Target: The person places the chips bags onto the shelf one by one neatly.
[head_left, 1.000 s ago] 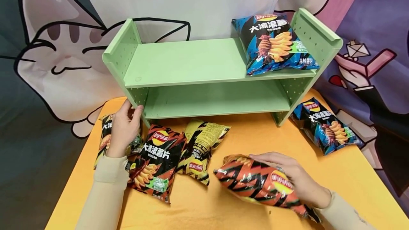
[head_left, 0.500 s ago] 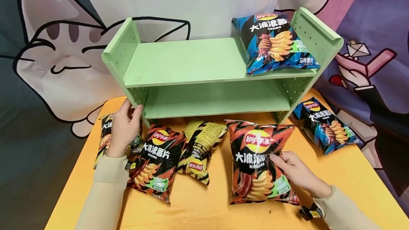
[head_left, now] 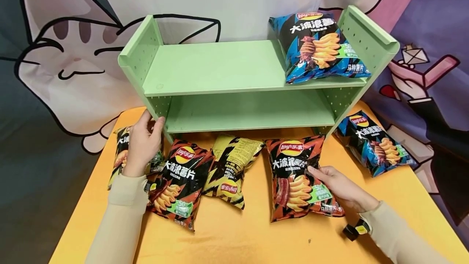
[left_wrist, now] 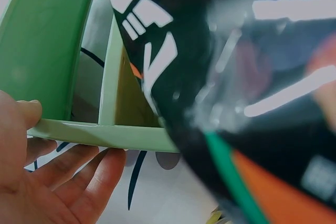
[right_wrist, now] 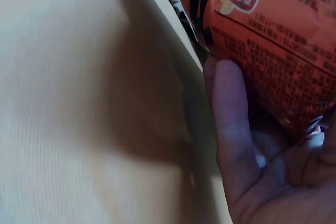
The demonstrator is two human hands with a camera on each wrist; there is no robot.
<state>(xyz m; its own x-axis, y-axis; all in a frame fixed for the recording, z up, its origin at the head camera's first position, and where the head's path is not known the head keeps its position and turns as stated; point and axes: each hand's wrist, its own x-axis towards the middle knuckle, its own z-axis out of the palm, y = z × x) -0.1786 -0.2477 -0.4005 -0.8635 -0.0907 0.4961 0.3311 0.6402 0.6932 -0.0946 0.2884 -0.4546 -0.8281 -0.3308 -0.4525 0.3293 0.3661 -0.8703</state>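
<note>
My left hand (head_left: 143, 145) grips the left side panel of the green two-tier shelf (head_left: 220, 68). In the left wrist view the thumb lies on one face of the panel's edge (left_wrist: 105, 134) and the fingers on the other. A blurred dark chip bag (left_wrist: 236, 103) fills much of that view. My right hand (head_left: 342, 186) holds a red and black chip bag (head_left: 293, 174) by its right side, thumb on the front, the other fingers hidden behind it. The bag stands face toward me in front of the shelf's right half. Its printed red back (right_wrist: 283, 40) shows in the right wrist view.
A blue chip bag (head_left: 318, 48) leans on the upper tier at the right. Another blue bag (head_left: 373, 144) lies right of the shelf. On the yellow table (head_left: 220, 239), a red bag (head_left: 183, 182), a yellow bag (head_left: 231, 166) and a partly hidden dark bag (head_left: 122, 150) lie at the left.
My right hand has turned the red chip bag from lying sideways to upright, front showing, then moved it slightly toward the shelf. My left hand stays on the shelf panel.
</note>
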